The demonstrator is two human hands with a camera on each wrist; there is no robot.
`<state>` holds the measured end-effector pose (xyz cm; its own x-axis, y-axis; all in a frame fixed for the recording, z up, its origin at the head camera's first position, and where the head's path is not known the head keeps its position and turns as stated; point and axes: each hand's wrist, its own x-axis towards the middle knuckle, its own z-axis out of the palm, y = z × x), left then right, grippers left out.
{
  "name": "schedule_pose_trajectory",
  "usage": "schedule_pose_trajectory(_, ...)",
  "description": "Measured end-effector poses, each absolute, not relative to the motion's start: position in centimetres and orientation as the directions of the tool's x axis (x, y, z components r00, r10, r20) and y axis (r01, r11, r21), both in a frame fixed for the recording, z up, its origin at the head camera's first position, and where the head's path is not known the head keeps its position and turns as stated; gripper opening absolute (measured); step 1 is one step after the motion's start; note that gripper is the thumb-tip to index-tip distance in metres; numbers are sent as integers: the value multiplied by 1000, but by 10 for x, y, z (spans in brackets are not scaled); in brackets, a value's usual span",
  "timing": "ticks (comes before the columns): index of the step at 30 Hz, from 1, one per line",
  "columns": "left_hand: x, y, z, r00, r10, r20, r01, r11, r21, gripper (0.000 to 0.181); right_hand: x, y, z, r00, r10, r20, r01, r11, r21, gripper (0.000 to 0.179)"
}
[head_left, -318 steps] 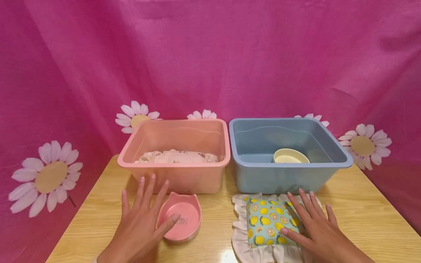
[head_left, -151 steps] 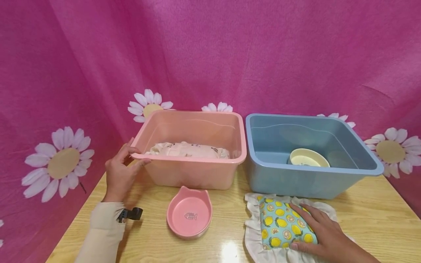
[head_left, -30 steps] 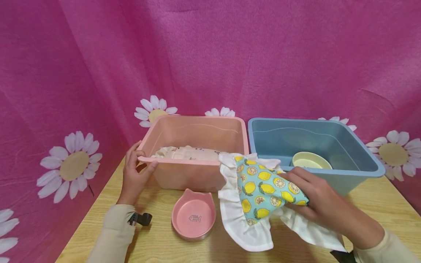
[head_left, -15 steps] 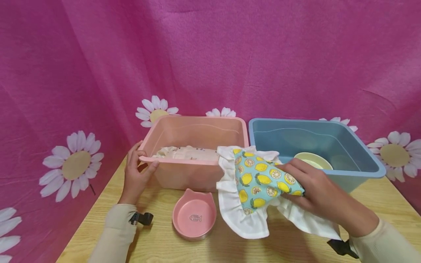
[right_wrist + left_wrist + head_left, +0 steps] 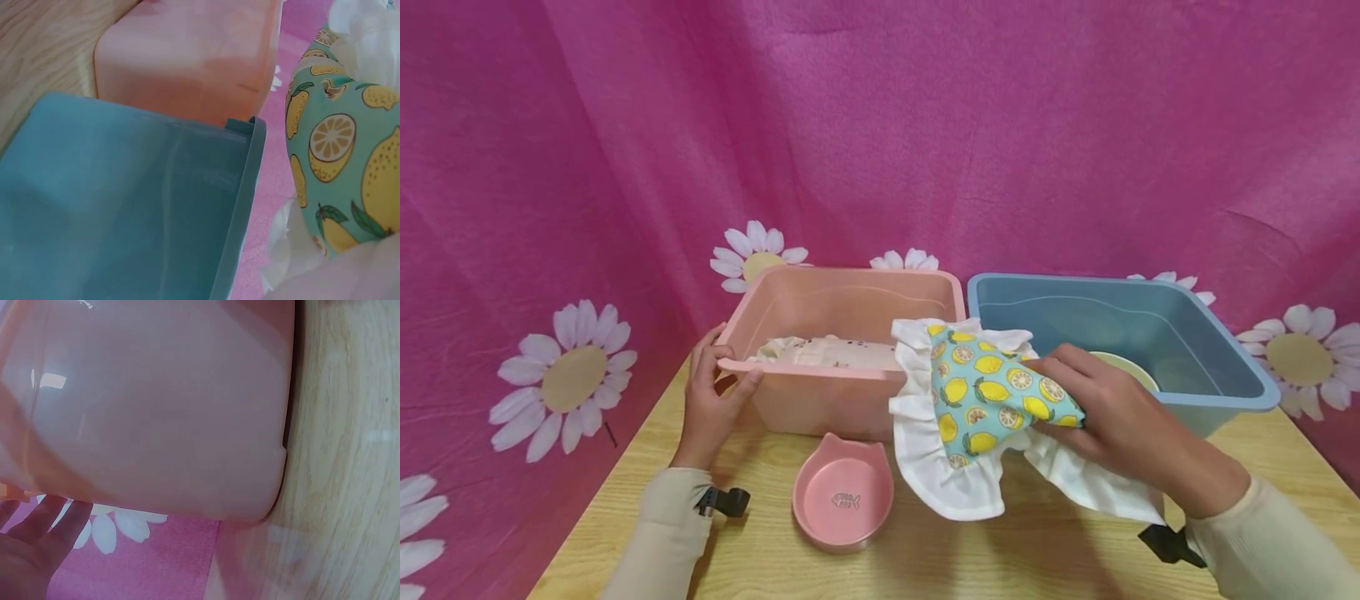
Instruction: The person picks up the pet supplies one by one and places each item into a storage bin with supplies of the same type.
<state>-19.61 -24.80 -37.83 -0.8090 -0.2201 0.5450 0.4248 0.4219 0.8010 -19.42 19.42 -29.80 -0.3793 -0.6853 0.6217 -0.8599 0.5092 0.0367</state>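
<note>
My right hand (image 5: 1120, 425) pinches a small cushion (image 5: 981, 392), lemon-printed on light blue with a white ruffled edge. It bunches toward my fingers and hangs above the table, overlapping the near corners of both tubs in the head view. In the right wrist view the cushion (image 5: 337, 169) fills the right side. The thumb and fingers of my left hand (image 5: 707, 408) grip the near left corner of the pink plastic tub's rim (image 5: 820, 369). A pale fabric item with small dark marks (image 5: 823, 352) lies in that tub, partly hidden by its front wall.
A blue tub (image 5: 1217, 402) stands right of the pink one, with a cream bowl (image 5: 1127, 364) inside, partly hidden by my right hand. In front of the pink tub, a pink cat-eared bowl (image 5: 842, 492) with a fishbone print sits on the wooden table (image 5: 775, 550). A magenta flowered curtain hangs behind.
Both hands first lay spread near the table. My left hand has since taken the pink tub's rim; my right has lifted the cushion, which rises slightly and drifts left over the last second.
</note>
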Motion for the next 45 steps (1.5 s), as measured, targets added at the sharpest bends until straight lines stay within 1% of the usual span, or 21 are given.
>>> schedule_pose_trajectory(7,-193,-248,-379,-820,-230,524,392,442,807,36,-198,186,-295,-396,-679,619,-853,522,26,57)
schedule_pose_trajectory(12,-193,-248,-379,-808,-217,548,417,447,791,36,-203,179,-294,-386,-668,637,-867,499,-2,55)
schedule_pose_trajectory(16,-193,-248,-379,-806,-215,552,420,450,788,34,-207,175,-295,-390,-666,636,-877,479,-36,44)
schedule_pose_trajectory(18,-193,-248,-379,-808,-220,547,411,455,790,34,-209,173,-294,-400,-667,629,-878,476,-53,43)
schedule_pose_trajectory(22,-193,-249,-379,-812,-223,540,402,457,793,35,-212,168,-292,-415,-667,619,-874,480,-69,47)
schedule_pose_trajectory(29,-195,-249,-381,-817,-226,530,400,439,805,36,-218,160,-290,-428,-664,613,-870,487,-80,48)
schedule_pose_trajectory(45,-196,-247,-380,-797,-227,560,428,444,788,37,-235,141,-285,-454,-636,624,-863,487,-132,49)
